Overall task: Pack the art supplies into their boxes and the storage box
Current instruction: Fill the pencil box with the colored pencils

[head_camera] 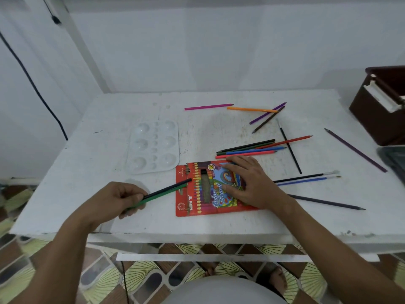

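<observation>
A red colour-pencil box [197, 194] lies flat near the table's front edge. My right hand [247, 181] rests flat on it with spread fingers. My left hand [118, 198] grips a green pencil [164, 193] and a dark pencil [168, 187] together, their tips at the box's left end. A bunch of loose pencils [249, 149] lies just behind the box. More pencils [263, 113] are scattered at the back. Two paintbrushes [306, 178] lie to the right of the box.
A white paint palette [153, 145] sits left of the box. A dark brown storage box [381, 106] stands at the right edge, with a dark flat thing [394, 159] in front of it. A purple pencil [355, 150] and a dark pencil [324, 201] lie on the right.
</observation>
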`<move>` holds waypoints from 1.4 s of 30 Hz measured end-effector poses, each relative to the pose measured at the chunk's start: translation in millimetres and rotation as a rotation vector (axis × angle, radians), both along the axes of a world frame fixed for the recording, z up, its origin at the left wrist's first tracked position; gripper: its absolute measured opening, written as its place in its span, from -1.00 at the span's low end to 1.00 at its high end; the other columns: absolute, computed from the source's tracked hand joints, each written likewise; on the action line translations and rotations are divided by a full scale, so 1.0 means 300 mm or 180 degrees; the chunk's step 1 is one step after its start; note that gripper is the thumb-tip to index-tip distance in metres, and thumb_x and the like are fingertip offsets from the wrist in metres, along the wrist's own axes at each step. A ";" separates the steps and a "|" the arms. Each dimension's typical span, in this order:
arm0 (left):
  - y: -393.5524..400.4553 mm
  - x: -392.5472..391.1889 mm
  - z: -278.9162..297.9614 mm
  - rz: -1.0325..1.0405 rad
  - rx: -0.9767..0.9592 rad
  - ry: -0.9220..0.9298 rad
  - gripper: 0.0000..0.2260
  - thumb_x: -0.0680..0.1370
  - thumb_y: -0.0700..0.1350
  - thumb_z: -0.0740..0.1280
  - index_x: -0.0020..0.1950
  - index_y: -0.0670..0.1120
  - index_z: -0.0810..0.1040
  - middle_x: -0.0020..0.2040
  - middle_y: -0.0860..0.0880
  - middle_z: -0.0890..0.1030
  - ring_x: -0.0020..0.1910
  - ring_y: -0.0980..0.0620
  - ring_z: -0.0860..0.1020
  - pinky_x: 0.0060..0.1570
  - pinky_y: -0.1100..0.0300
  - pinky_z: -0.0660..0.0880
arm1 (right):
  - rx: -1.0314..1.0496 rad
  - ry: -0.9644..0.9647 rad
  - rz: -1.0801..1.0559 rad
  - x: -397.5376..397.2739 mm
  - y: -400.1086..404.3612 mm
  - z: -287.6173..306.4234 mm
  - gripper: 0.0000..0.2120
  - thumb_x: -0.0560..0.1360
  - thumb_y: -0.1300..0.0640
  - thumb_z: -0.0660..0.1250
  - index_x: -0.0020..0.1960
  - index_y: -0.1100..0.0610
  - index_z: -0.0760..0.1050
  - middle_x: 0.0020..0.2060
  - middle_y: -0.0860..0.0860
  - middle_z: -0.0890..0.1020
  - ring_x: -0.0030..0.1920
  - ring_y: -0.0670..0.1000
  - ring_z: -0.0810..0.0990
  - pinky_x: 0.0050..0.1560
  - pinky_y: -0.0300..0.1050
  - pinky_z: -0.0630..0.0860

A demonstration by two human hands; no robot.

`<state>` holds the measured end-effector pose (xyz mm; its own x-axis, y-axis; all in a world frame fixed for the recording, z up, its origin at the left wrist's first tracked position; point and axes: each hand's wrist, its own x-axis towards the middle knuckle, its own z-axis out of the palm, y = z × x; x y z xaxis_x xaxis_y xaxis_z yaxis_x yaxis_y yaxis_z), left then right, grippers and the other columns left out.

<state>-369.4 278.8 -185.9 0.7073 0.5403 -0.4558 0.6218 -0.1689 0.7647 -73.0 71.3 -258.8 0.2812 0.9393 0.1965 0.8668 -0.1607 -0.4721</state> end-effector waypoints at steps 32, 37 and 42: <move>-0.085 0.294 -0.066 -0.1315 0.2429 -0.0281 -0.80 0.57 -0.15 0.31 0.15 -0.06 0.65 0.06 -0.02 0.63 0.00 0.01 0.59 -0.05 0.05 0.54 | -0.0063 -0.0002 0.0037 -0.001 0.004 0.018 -0.33 0.42 -0.34 0.14 0.39 0.03 0.37 0.40 -0.03 0.36 0.41 -0.09 0.23 0.42 -0.17 0.06; -0.092 0.270 -0.073 -0.0854 0.2327 -0.0540 -0.75 0.55 -0.09 0.35 0.22 -0.03 0.60 0.01 0.01 0.59 -0.04 0.05 0.55 -0.08 0.09 0.51 | -0.0093 -0.0087 0.0050 -0.005 -0.001 0.022 -0.34 0.44 -0.34 0.11 0.40 0.02 0.36 0.42 -0.04 0.33 0.43 -0.07 0.20 0.44 -0.14 0.04; -0.054 0.187 -0.070 -0.0604 0.2413 0.0155 -0.68 0.49 -0.09 0.40 0.24 -0.07 0.58 0.10 -0.01 0.56 -0.02 0.04 0.52 0.02 0.13 0.47 | -0.0127 -0.0121 0.0020 -0.004 -0.002 0.016 -0.35 0.45 -0.33 0.12 0.41 0.01 0.35 0.43 -0.04 0.32 0.45 -0.06 0.18 0.47 -0.08 0.05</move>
